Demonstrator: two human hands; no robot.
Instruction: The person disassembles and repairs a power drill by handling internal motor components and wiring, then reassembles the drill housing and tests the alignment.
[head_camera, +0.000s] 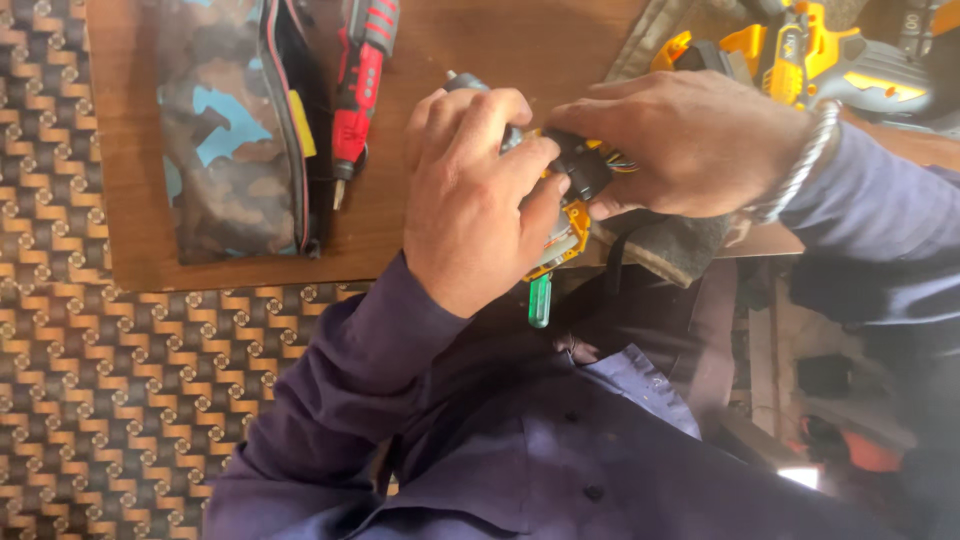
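My left hand (470, 200) grips a yellow and grey power-tool assembly (568, 232) over the front edge of a wooden table (130, 150). A grey metal end pokes out above its fingers. My right hand (680, 140), with a silver bracelet on the wrist, holds a black part (583, 165) with coloured wires at the top of that assembly. A green screwdriver handle (539, 301) sticks down below my left hand. My purple shirt fills the lower frame.
A camouflage tool pouch (230, 130) lies open on the table's left side, with a red and black electric screwdriver (358, 95) beside it. Yellow and black power tools (800, 55) sit at the top right. A dark cloth (670, 245) hangs over the table edge. Patterned floor lies left.
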